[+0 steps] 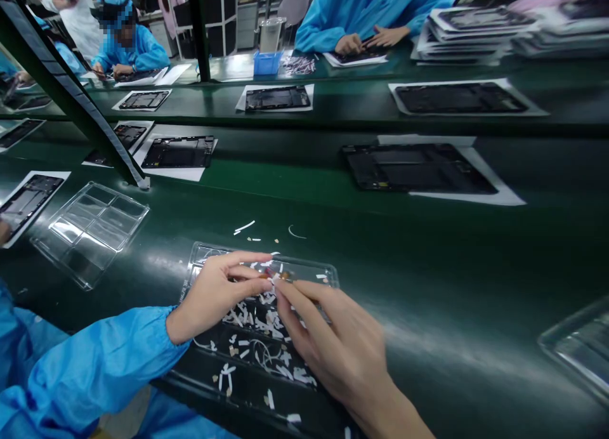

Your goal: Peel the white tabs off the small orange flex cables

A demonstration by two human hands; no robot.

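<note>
Over a clear plastic tray (334, 273), my left hand (223, 287) and my right hand (340, 344) meet fingertip to fingertip. Pinched in my left hand is a small orange-red part (269, 273), mostly hidden by the fingers. My right thumb and fingers are closed at the same spot, where a tiny white piece (275, 279) shows between the fingertips; its kind is too small to tell. Under both hands, the tray holds many white paper-like scraps (247, 317), some tan bits and curled thin strips (265, 356).
Loose white slivers (244, 227) lie behind the tray. An upturned or bare compartment tray (98, 220) is at left, another clear tray (583, 344) at right. Black tablet-like housings (419, 166) rest on white sheets along the belt. A slanted green post (80, 90) stands left. Co-workers' hands (366, 40) work opposite.
</note>
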